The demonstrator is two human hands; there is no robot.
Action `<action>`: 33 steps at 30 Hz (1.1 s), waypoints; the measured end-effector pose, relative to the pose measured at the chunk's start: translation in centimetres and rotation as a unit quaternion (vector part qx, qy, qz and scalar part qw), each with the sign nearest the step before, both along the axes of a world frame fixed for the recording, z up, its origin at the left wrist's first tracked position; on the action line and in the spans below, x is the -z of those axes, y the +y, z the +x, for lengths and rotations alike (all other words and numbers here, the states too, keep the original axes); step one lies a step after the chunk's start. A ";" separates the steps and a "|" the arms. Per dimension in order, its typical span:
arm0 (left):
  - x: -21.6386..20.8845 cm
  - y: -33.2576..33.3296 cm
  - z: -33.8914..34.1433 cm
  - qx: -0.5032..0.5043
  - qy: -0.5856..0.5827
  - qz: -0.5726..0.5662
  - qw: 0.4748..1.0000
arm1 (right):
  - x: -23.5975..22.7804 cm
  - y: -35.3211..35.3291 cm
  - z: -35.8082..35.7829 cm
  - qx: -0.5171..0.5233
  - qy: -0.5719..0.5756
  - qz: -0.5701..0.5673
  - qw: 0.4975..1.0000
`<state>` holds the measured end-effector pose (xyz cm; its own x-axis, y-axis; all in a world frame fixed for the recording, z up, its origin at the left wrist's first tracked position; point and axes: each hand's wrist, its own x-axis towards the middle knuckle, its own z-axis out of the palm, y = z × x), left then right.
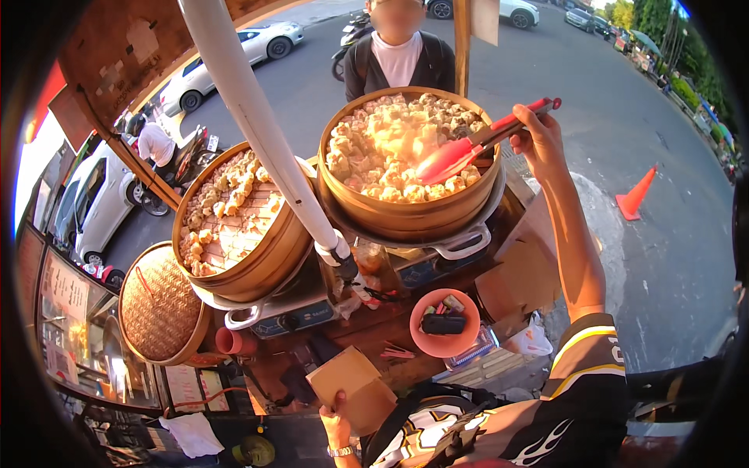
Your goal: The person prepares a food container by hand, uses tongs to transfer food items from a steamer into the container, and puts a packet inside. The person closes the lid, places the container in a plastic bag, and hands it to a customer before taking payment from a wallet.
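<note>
My right hand grips a pair of red-tipped tongs near their handle end. The tong tips reach down among the dumplings in a round bamboo steamer, and steam blurs the middle of the pile. Low in the view, my left hand holds an open brown paper food box by its edge, with the thumb on top. No food shows in the box. A second bamboo steamer to the left is partly filled, its slatted base showing between dumplings.
A white pole slants between the steamers. Both sit on metal pots above stoves. A woven lid is at left. A pink bowl holds small items. Across the cart stands a person; an orange cone is on the road.
</note>
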<state>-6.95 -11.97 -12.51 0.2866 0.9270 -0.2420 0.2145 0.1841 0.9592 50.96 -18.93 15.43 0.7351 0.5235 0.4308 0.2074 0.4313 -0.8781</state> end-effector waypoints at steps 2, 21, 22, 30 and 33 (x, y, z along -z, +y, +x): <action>0.1 0.1 -0.1 0.007 0.009 0.008 1.000 | 2.1 -1.5 0.7 0.043 0.044 -0.011 0.998; 0.2 1.2 1.4 0.054 0.025 0.000 0.998 | 2.9 -1.8 1.9 0.121 0.123 0.068 0.983; 0.2 1.1 1.4 0.053 0.024 0.001 0.998 | 2.6 -1.2 2.1 0.124 0.123 0.082 0.981; 0.8 1.0 0.5 0.031 -0.013 0.010 0.999 | 2.5 1.9 4.1 0.107 0.104 0.038 0.988; 1.0 0.7 0.4 0.024 -0.010 0.016 1.000 | 0.9 3.4 4.4 0.093 0.098 0.064 0.989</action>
